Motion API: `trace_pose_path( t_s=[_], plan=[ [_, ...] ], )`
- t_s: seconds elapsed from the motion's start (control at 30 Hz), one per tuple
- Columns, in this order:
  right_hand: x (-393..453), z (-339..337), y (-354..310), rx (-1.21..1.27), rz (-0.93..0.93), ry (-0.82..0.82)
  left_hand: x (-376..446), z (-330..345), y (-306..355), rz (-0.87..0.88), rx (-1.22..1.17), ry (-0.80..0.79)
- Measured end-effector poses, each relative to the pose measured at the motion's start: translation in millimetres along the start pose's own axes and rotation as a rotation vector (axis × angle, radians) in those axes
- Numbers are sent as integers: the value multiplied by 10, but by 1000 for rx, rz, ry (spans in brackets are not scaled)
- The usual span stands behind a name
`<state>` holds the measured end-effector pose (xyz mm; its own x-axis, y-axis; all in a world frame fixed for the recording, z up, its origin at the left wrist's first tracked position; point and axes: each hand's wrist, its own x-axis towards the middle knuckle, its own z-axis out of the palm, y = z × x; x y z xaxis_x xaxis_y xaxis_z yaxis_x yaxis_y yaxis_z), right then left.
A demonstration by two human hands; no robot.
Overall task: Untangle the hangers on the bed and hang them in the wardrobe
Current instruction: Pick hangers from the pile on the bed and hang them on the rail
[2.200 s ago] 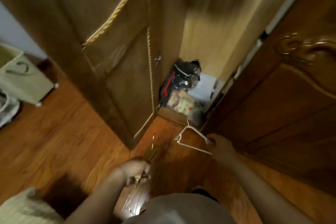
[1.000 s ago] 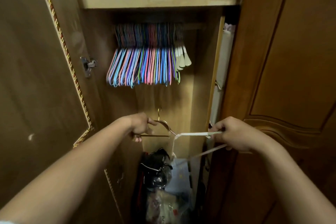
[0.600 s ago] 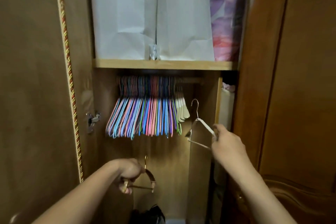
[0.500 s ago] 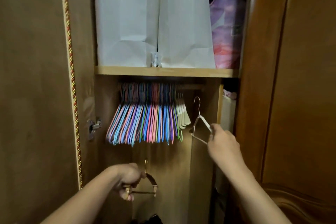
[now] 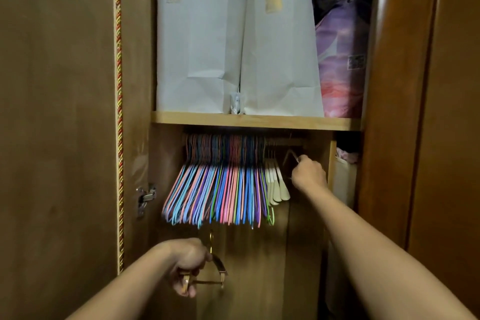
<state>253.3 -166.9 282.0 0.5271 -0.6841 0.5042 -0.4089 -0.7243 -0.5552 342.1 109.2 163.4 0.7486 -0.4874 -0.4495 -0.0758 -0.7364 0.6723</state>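
Since half a second ago the right hand (image 5: 309, 173) has lifted its white hanger (image 5: 291, 156) from below the row up into the dark gap under the shelf (image 5: 255, 121), and the view has tipped upward. The hanger now sits just right of the row of hung hangers (image 5: 220, 184), close beneath the rail (image 5: 284, 141), with its hook lost in shadow, so whether it has caught the rail cannot be told. The right hand is curled around the hanger's sloping shoulder, which runs up and to the left from the fingers. The rail lies side to side, just above that hand, so the right hand is much the nearer. The left hand (image 5: 188, 264) waits low and well below the row, fingers wrapped around 1 wooden hanger (image 5: 215, 269) with its gold hook pointing up.
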Motion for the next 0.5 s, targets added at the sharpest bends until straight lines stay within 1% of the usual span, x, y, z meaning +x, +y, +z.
trace_pose_path(
  t_s=[0.13, 0.3, 0.43, 0.5],
  plan=[
    [34, 180, 103, -34, 14, -77, -23, 15, -21, -5, 22, 2],
    [20, 310, 119, 39, -30, -72, -10, 1, -40, 7, 38, 13],
    [52, 385, 163, 23, -65, -55, -34, -4, -29, -3, 40, 2],
    [75, 438, 228, -9, -84, -93, -74, 12, -38, -1, 33, 1]
  ],
)
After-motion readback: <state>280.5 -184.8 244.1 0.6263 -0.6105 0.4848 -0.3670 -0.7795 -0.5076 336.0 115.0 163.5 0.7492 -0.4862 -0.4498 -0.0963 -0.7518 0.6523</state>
